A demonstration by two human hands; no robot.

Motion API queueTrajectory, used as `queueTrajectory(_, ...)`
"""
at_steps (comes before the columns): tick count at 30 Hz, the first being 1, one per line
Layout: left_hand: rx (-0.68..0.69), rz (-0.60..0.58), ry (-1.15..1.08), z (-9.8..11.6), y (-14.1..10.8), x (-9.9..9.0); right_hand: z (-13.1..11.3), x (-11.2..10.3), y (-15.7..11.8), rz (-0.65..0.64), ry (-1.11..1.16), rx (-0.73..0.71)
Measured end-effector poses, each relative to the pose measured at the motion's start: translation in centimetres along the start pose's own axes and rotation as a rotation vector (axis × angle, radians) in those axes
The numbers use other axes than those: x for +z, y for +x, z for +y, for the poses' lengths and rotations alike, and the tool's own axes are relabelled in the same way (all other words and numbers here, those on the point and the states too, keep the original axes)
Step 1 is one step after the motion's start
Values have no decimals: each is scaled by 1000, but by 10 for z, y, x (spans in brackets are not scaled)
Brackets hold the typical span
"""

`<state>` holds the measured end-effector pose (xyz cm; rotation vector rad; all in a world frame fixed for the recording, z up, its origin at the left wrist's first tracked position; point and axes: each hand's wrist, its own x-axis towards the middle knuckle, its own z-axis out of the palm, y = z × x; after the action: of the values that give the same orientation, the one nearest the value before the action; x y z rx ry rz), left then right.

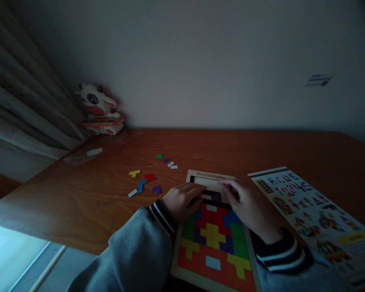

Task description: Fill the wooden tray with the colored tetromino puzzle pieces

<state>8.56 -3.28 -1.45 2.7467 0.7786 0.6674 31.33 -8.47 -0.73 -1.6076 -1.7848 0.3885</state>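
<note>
The fingers [197, 190] of the left hand [182, 200] lie loosely curled, close together, with their tips resting on the dark upper band of the wooden puzzle board [213, 231]; whether they pinch a piece cannot be told in the dim light. The right hand [249, 205] comes in from the other side, its fingers bent together over the same band, tips just beside those of the left hand, pressing on or near a purple piece [215, 197] there. Both wrists wear grey sleeves with dark, white-striped cuffs.

The board lies flat on the brown wooden table [261, 154], at the near edge in front of the person. Its lower part is packed with red, yellow, green, blue and purple blocks; the strip by the far rim shows pale.

To the left of the board, loose pieces are scattered on the table: a yellow piece [134, 173], a red piece [150, 177], a blue piece [141, 185], a violet piece [156, 189] and a few white ones. To the right lies a printed pattern sheet [313, 211], touching the right sleeve. In the far left corner, against the wall beside the curtain [24, 109], sits a plush toy [97, 109].
</note>
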Motion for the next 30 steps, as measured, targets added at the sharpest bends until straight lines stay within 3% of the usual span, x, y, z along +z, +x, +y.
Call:
queueTrajectory(4, -83, 85, 129, -32, -5, -13, -5, -6, 0, 65, 10, -24)
queueTrajectory(9, -210, 74, 287, -78, -5, -21, -3, -5, 0, 85, 6, -20)
queueTrajectory(14, -245, 25, 311, -95, 1, -20, 1, -5, -1, 105, 28, -19)
queueTrajectory(20, -230, 40, 209, -87, -4, -20, 7, -7, 1, 172, 9, -16)
queueTrajectory(24, -232, 149, 35, -67, 0, -18, 8, -7, 2, 195, 6, -7)
queueTrajectory(27, -75, 231, -73, -40, 9, -14, 5, -8, 1, 197, 12, -10)
queueTrajectory(30, 127, 185, -71, -15, 19, -6, 3, -8, 1, 187, 11, -15)
